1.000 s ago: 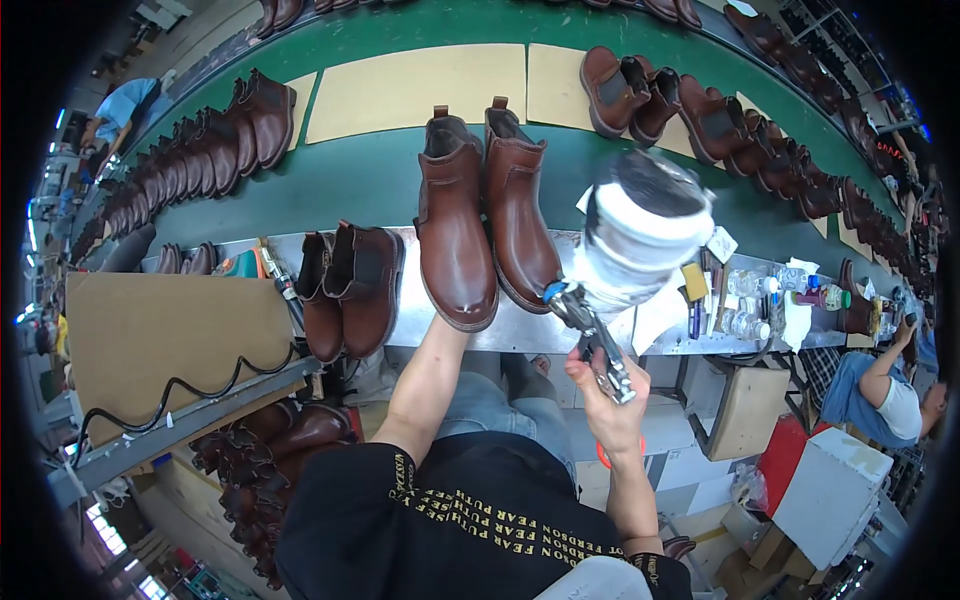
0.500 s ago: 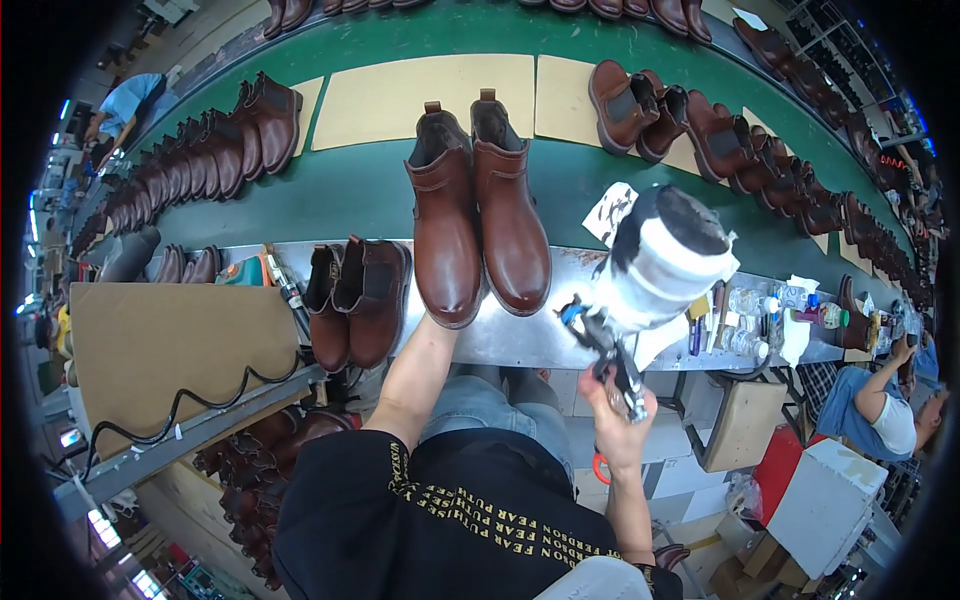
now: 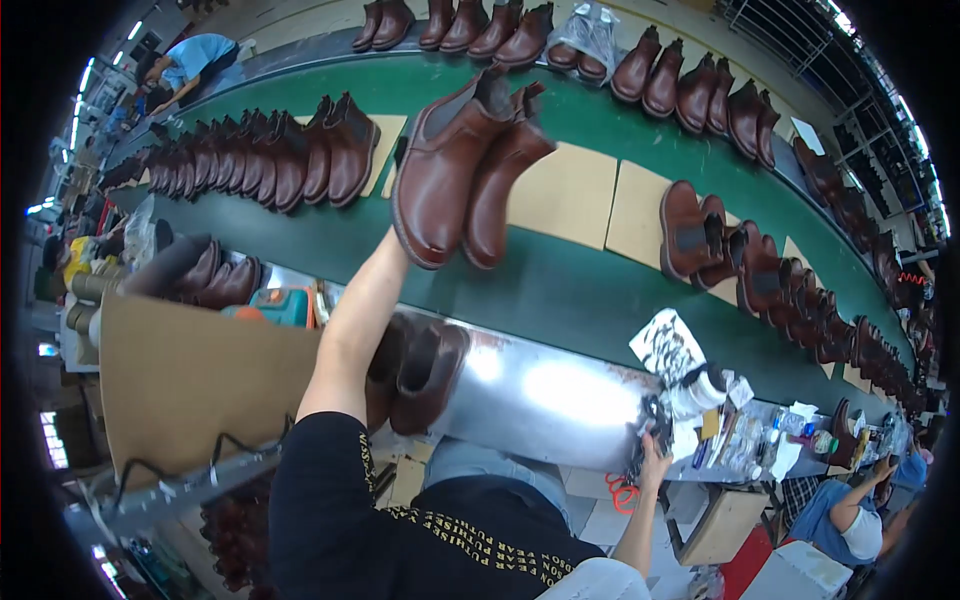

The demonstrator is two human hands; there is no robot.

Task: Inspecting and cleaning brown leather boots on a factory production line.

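My left arm (image 3: pixel 352 315) stretches forward over the green conveyor, carrying a pair of shiny brown ankle boots (image 3: pixel 435 185). They are tilted, toes toward me, and hide the fingers of my left hand. Low on the right, my right hand (image 3: pixel 655 462) is closed round a dark spray gun (image 3: pixel 645 432). A white-wrapped cup (image 3: pixel 697 393) is beside the gun, at the metal bench edge. Another brown pair (image 3: pixel 428 385) stands on the bench, partly behind my left arm.
Rows of brown boots stand on the green belt (image 3: pixel 560 265), left (image 3: pixel 285 170) and right (image 3: pixel 765 275), some on tan cardboard sheets (image 3: pixel 565 195). Plastic bottles (image 3: pixel 745 445) crowd the bench's right end. A brown board (image 3: pixel 200 375) rises at near left. Co-workers (image 3: pixel 200 60) are at both sides.
My left hand has carried the boots forward and left over the belt, tilting them. My right hand has moved the spray gun away from me and right, down to the bench. The view has swung.
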